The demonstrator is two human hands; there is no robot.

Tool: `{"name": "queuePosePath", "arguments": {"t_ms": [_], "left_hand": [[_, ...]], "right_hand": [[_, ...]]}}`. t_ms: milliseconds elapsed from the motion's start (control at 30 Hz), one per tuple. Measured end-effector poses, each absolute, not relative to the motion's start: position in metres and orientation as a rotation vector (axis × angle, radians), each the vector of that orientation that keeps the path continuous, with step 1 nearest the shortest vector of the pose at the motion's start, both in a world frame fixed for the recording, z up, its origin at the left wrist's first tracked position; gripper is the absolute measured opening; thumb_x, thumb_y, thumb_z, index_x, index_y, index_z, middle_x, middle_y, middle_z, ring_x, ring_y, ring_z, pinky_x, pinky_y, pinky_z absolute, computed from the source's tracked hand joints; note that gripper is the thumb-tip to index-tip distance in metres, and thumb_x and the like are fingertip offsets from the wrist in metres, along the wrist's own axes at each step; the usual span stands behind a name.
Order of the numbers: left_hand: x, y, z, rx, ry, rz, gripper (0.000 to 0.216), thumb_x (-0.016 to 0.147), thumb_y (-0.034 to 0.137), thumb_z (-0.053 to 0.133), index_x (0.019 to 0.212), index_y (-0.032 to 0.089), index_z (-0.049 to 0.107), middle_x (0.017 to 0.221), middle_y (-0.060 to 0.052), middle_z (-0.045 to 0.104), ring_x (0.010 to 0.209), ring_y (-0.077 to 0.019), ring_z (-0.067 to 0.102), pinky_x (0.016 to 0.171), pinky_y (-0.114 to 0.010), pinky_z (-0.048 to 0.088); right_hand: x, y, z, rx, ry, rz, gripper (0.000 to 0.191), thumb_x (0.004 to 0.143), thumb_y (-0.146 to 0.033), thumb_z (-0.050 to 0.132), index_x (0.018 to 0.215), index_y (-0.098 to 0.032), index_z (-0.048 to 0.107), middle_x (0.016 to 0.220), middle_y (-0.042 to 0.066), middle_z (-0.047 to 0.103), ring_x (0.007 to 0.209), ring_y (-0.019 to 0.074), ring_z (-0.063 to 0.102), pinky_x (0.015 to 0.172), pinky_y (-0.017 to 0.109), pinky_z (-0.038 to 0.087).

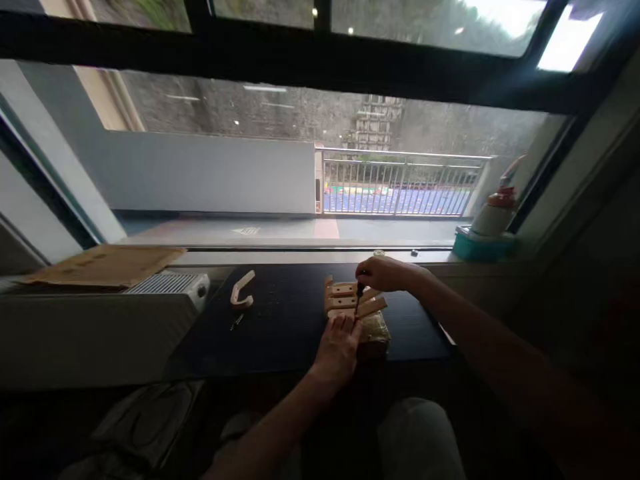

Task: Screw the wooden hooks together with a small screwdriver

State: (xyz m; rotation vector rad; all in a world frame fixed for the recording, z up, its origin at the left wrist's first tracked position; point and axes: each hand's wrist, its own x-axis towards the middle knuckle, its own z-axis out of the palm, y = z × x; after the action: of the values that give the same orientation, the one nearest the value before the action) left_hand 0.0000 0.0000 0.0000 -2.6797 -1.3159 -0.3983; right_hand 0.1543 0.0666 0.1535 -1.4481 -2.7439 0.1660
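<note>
My right hand (381, 274) is closed around the handle of a screwdriver (359, 291), held upright with its shaft pointing down. The tip meets a small wooden assembly (344, 302) of light slats with dark holes in them. My left hand (341, 345) presses its fingers onto the near slat, close beside the screwdriver tip. Beneath the slats lies a block wrapped in shiny yellowish tape (376, 331). To the left, a curved, hook-shaped wooden piece (242, 293) rests on the dark table (287, 333), with a few small screws (237, 323) near it.
A white sill and a large window stand behind the table. On the sill at right, a bottle with a reddish top (495, 210) stands on a teal box (483, 245). Flat cardboard (100, 263) covers part of a white unit (170, 285) at left. My knees are below the table.
</note>
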Motion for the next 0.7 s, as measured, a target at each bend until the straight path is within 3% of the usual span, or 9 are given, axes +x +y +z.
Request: {"name": "queuePosePath", "arguments": {"t_ms": [167,367,567,700], "left_hand": [[-0.001,0.0,0.004,-2.695,-1.332,-0.406,0.061,0.07,0.023,0.054,0.128,0.015,0.037,0.119,-0.011,0.042,0.112,-0.0271,0.035,0.102,-0.04,0.027],[0.0,-0.001,0.009,-2.734,-1.352,-0.41,0.065,0.066,0.021,0.057,0.128,0.015,0.038,0.122,-0.01,0.041,0.113,-0.026,0.034,0.105,-0.039,0.023],[0.0,-0.003,0.01,-2.732,-1.352,-0.42,0.063,0.067,0.022,0.055,0.128,0.017,0.038,0.122,-0.009,0.04,0.114,-0.0265,0.033,0.105,-0.039,0.023],[0.0,-0.003,0.011,-2.736,-1.344,-0.416,0.061,0.068,0.022,0.054,0.127,0.016,0.038,0.122,-0.009,0.04,0.114,-0.0261,0.033,0.106,-0.039,0.022]], "right_hand": [[0.151,0.069,0.154,-1.541,-2.713,0.088,0.033,0.083,-0.03,0.04,0.091,-0.015,0.069,0.077,0.007,0.067,0.058,0.0119,0.052,0.05,0.022,0.03],[0.152,0.069,0.158,-1.541,-2.721,0.051,0.029,0.08,-0.033,0.048,0.097,-0.022,0.068,0.085,0.004,0.068,0.064,0.0123,0.054,0.053,0.022,0.031],[0.153,0.072,0.151,-1.399,-2.776,0.026,0.028,0.084,-0.026,0.042,0.089,-0.018,0.069,0.084,0.005,0.068,0.071,0.0125,0.055,0.063,0.021,0.034],[0.15,0.074,0.143,-1.425,-2.754,-0.076,0.032,0.087,-0.03,0.039,0.085,-0.016,0.068,0.079,0.006,0.067,0.066,0.0127,0.054,0.059,0.023,0.032]]}}
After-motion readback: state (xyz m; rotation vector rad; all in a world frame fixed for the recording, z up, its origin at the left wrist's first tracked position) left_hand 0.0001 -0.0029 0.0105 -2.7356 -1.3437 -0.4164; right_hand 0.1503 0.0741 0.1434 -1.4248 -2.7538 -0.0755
